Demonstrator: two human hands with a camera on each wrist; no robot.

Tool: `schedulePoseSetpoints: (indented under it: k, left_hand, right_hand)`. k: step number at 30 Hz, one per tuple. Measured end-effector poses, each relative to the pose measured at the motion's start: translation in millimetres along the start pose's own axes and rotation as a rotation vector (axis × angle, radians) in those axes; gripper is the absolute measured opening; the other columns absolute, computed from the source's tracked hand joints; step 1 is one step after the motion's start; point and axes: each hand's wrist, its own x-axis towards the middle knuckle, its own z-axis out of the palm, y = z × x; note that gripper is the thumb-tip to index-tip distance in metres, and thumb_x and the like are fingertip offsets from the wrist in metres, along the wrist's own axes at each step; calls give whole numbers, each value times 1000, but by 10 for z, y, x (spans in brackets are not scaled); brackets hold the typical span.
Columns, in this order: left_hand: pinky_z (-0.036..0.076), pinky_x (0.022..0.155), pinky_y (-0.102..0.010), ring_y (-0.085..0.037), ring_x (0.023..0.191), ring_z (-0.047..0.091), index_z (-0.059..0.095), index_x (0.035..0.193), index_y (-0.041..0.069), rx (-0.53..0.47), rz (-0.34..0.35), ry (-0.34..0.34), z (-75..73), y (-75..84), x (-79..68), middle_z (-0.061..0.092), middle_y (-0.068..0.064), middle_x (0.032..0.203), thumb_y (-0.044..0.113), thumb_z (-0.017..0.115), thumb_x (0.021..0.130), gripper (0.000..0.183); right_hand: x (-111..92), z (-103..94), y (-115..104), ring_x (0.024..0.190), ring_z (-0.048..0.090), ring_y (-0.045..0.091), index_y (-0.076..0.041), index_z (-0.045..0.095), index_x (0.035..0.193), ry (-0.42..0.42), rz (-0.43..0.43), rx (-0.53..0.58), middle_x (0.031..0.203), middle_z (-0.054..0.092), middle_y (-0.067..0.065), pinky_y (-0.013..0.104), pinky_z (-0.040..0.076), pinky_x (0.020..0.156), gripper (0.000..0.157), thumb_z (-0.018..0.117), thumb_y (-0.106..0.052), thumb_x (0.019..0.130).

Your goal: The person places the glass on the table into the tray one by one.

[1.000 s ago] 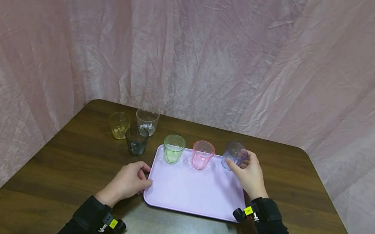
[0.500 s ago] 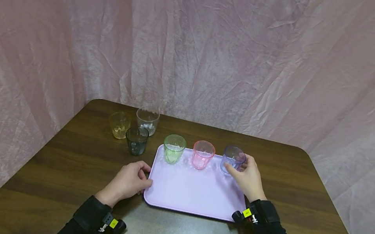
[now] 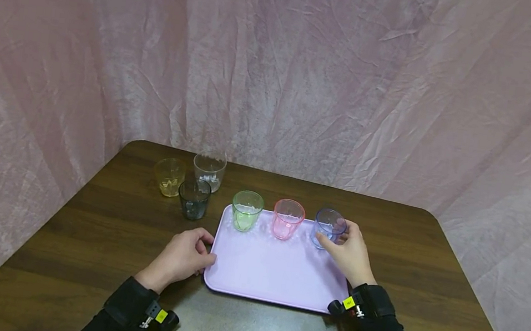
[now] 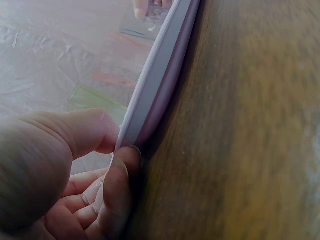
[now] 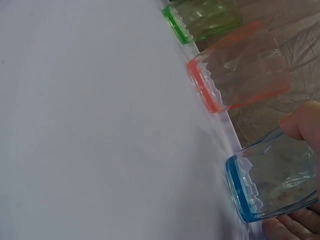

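Note:
A lilac tray [image 3: 271,272] lies on the wooden table. My left hand [image 3: 183,255] grips its left edge; in the left wrist view the thumb is on the rim [image 4: 155,75] and fingertips curl against the underside. My right hand [image 3: 354,258] holds a clear blue cup [image 3: 330,224] between thumb and fingers, upright at the tray's far right corner. The cup's base [image 5: 241,190] appears to touch the tray in the right wrist view. A pink cup [image 3: 286,221] and a green cup [image 3: 246,213] stand upright along the tray's far edge, left of the blue one.
Left of the tray, a dark grey cup [image 3: 193,201], a yellow cup [image 3: 170,178] and a larger colourless cup [image 3: 209,169] stand close together on the table [image 3: 102,222]. A pink curtain [image 3: 277,77] hangs behind the table's far edge.
The blue cup in my right hand has come down from a raised position onto the tray and shifted slightly nearer to me. My left hand has stayed on the tray's edge.

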Motion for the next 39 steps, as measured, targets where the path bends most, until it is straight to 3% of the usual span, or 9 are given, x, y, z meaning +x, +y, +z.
schedulePoseSetpoints:
  k: [10, 21, 39]
  left_hand:
    - [46, 44, -29, -16, 51, 57, 63, 108, 2, 6, 16, 14, 3, 0, -5, 60, -3, 65, 8, 77, 80, 32]
    - [47, 45, -29, -16, 52, 57, 64, 108, 3, 5, -1, 18, 4, 7, -11, 59, -4, 66, 8, 77, 80, 31]
    - [48, 47, -30, -17, 53, 58, 63, 109, 3, 16, -10, 19, 8, -16, 8, 60, -4, 68, 12, 78, 82, 32]
  right_hand:
    - [-14, -4, -6, 109, 53, 31, 2, 38, 137, -11, -6, 5, 123, 50, 19, 49, 46, 95, 83, 81, -44, 82]
    - [-53, -49, 4, 118, 49, 33, 2, 31, 144, -32, 15, 7, 133, 45, 22, 49, 44, 98, 94, 82, -45, 80]
    - [-220, -172, 46, 118, 50, 31, 5, 35, 140, -39, 2, 116, 130, 48, 22, 46, 43, 99, 85, 84, -31, 81]
